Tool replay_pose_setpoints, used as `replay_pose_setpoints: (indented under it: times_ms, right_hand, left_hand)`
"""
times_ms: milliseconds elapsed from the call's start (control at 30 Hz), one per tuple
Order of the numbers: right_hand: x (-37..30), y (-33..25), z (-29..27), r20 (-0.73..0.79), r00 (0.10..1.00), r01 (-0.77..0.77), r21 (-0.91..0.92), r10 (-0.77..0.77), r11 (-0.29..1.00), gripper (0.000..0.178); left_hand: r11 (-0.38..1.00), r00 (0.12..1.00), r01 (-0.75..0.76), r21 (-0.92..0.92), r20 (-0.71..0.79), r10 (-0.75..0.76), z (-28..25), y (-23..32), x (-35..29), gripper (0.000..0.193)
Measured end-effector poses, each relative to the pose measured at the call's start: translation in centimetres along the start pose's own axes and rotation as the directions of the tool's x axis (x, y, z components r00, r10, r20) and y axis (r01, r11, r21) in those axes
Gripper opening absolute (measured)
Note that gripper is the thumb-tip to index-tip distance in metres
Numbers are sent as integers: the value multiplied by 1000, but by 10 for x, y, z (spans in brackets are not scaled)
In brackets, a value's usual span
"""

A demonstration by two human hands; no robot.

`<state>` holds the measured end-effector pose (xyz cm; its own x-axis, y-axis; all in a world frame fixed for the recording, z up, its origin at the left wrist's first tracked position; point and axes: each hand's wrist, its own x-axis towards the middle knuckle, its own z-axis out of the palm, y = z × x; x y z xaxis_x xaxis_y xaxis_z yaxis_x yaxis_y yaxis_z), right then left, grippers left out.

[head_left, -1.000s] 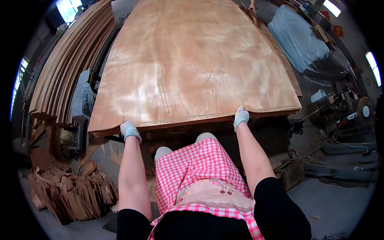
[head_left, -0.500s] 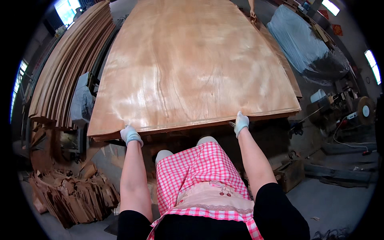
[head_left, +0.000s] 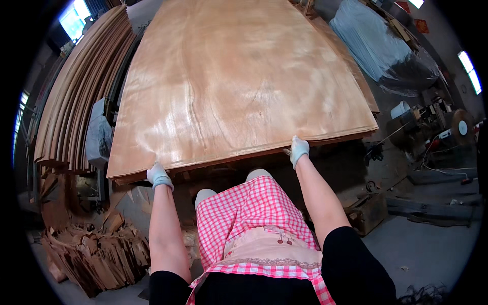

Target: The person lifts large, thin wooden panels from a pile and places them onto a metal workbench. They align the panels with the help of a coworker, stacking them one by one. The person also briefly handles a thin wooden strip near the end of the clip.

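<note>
A large, thin tan wood veneer sheet (head_left: 239,86) lies over a stack of similar sheets in front of me. My left hand (head_left: 159,174), in a pale glove, grips its near edge toward the left corner. Further right along the same edge, my right hand (head_left: 299,150), gloved too, is closed with the thumb on top. The fingers under the edge are mostly hidden. Faint wrinkles and glossy patches run across the sheet's surface.
Tall stacked veneer sheets (head_left: 84,96) stand at the left. A bundle of broken veneer scraps (head_left: 96,254) sits on the floor at lower left. A plastic-wrapped stack (head_left: 376,46) is at the far right, with a machine (head_left: 452,122) and white bucket (head_left: 400,109) nearer. A wooden box (head_left: 368,213) stands at right.
My hands and the sheet's near edge have shifted slightly left in view, the right hand also a little upward. Another person's hand at the far right edge is no longer clearly visible.
</note>
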<state>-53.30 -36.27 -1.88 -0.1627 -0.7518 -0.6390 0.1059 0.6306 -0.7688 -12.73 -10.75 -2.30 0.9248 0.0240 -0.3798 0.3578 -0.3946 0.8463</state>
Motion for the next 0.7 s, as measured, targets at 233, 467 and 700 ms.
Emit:
replay_pose_setpoints:
  times_ms: [233, 467, 700]
  right_hand:
    - [0, 6, 0, 274, 961, -90, 142, 48, 986, 37]
    - [-6, 9, -32, 302, 950, -172, 284, 82, 943, 23]
    - [-10, 7, -33, 283, 953, -190, 278, 109, 941, 23]
  left_hand:
    - [917, 953, 213, -336, 279, -119, -27, -14, 23, 23]
    - [813, 906, 369, -450, 370, -206, -24, -8, -9, 13]
    - [810, 915, 369, -457, 331, -230, -31, -3, -18, 10]
